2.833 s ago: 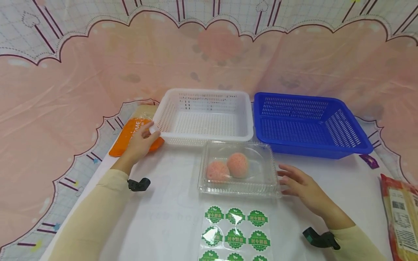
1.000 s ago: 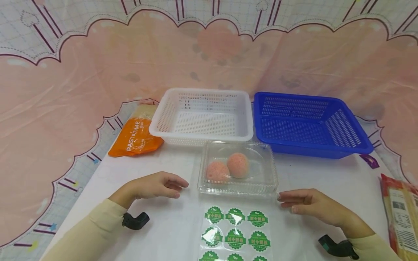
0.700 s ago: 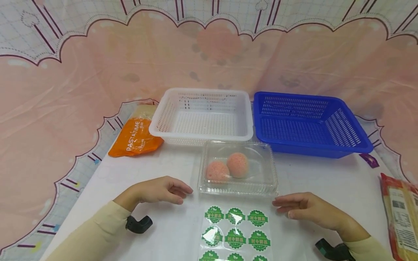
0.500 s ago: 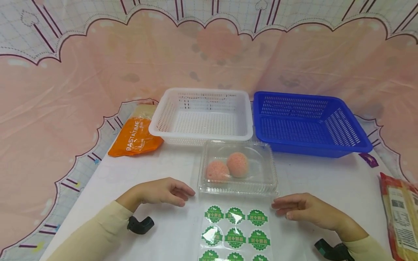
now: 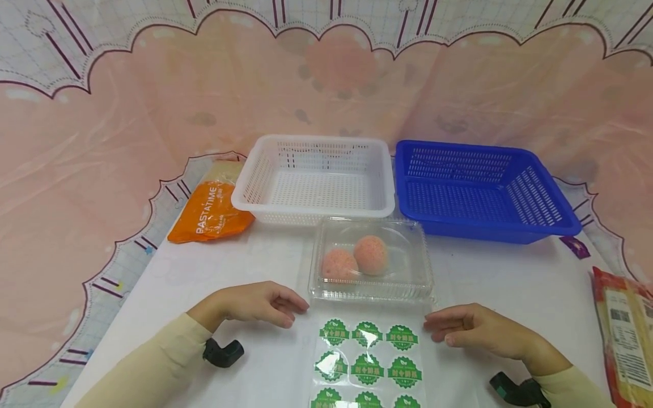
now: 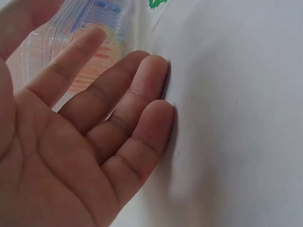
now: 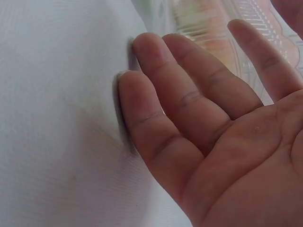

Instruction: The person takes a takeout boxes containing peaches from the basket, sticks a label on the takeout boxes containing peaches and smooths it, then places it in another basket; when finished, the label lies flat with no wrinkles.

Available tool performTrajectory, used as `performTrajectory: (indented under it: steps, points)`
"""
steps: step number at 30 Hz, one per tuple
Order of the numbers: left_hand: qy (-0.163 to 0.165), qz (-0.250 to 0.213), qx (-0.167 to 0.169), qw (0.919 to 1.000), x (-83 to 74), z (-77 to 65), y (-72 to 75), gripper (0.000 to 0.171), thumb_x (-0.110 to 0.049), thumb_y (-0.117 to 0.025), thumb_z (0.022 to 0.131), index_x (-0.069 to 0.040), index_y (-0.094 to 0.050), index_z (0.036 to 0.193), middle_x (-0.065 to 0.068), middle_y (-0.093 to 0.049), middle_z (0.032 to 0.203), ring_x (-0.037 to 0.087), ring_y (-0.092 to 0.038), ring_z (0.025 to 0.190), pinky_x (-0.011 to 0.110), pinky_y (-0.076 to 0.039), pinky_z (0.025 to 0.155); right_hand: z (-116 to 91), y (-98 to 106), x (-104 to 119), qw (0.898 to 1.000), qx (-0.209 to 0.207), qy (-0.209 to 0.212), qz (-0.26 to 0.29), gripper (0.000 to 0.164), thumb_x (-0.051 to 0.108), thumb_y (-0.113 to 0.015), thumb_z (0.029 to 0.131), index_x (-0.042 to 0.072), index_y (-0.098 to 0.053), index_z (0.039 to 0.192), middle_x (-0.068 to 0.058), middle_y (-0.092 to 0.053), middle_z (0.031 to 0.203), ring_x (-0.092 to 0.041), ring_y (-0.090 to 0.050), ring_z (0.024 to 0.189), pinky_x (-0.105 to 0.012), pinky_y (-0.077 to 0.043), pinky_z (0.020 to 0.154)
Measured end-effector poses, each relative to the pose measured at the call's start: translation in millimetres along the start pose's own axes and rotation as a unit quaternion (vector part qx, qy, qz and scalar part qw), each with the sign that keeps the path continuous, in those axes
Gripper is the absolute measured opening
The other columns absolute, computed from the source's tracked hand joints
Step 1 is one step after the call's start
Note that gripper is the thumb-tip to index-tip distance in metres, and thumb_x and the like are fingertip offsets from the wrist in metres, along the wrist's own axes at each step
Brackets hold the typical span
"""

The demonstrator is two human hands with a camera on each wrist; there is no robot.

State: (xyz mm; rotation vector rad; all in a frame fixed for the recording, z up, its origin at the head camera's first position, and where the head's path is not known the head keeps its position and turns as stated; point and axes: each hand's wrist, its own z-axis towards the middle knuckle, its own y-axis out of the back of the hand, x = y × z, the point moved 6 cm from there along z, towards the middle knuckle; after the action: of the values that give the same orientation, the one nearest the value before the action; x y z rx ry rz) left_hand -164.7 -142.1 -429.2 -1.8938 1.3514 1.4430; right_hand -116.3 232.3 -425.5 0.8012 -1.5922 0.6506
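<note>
My left hand (image 5: 257, 303) rests on the white table with relaxed fingers, just left of a clear plastic clamshell box (image 5: 403, 266). Its palm (image 6: 52, 156) holds nothing in the left wrist view. On the other side my right hand (image 5: 482, 328) lies on the table the same way, its bare palm (image 7: 255, 156) seen in the right wrist view. Two pinkish round balls (image 5: 370, 255) sit inside the closed box. Between the hands, in front of the box, lies a sheet of green round stickers (image 5: 367, 368). Neither hand touches the box or the sheet.
Behind the box stand a white basket (image 5: 316, 212) and a blue basket (image 5: 490, 229) side by side. An orange pasta bag (image 5: 209, 209) leans at the left. A red-edged packet (image 5: 624, 334) and a small purple wrapper (image 5: 575, 247) lie at the right.
My left hand has left the white basket's edge and come down beside the box. The right hand has drawn back from the box's side. Lately both have barely moved.
</note>
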Motion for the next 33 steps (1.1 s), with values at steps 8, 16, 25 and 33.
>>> performTrajectory:
  steps: [8,16,25,33]
  points:
    - [0.0,-0.022,0.019,0.9996,-3.8,3.7,-7.0,0.043,-0.008,-0.069,0.091,0.004,-0.061,0.132,0.012,-0.063,0.13,0.023,-0.06,0.117,0.03,-0.049,0.098,3.9,-2.9,-1.4,1.0,0.012,-0.006,0.0,0.041,0.0,-0.051,0.102,-0.02,-0.044,0.138,-0.038,-0.05,0.134,-0.022,-0.064,0.116,-0.024,-0.05,0.095]
    - [0.006,-0.058,0.042,0.9974,-7.8,4.9,-13.7,0.041,-0.006,-0.068,0.092,0.005,-0.061,0.131,0.012,-0.064,0.127,0.024,-0.06,0.119,0.033,-0.049,0.099,8.0,-6.9,-4.4,1.0,0.016,-0.018,0.003,0.041,0.001,-0.054,0.101,-0.017,-0.047,0.137,-0.029,-0.058,0.131,-0.023,-0.066,0.11,-0.025,-0.051,0.093]
    - [-0.001,-0.06,0.054,0.9967,-8.0,10.9,-21.6,0.041,-0.005,-0.068,0.092,0.006,-0.06,0.131,0.012,-0.065,0.127,0.022,-0.06,0.119,0.03,-0.049,0.098,12.9,-12.3,-6.8,0.999,0.031,-0.003,0.009,0.044,0.001,-0.057,0.1,-0.022,-0.044,0.135,-0.036,-0.057,0.127,-0.019,-0.066,0.11,-0.025,-0.052,0.092]
    - [0.004,-0.064,0.053,0.9966,-7.9,11.7,-23.2,0.04,-0.004,-0.069,0.092,0.006,-0.061,0.13,0.011,-0.065,0.127,0.021,-0.06,0.118,0.03,-0.049,0.099,16.9,-16.4,-6.8,0.999,0.029,-0.001,-0.012,0.041,0.003,-0.059,0.099,-0.019,-0.05,0.132,-0.029,-0.06,0.124,-0.016,-0.066,0.106,-0.024,-0.052,0.09]
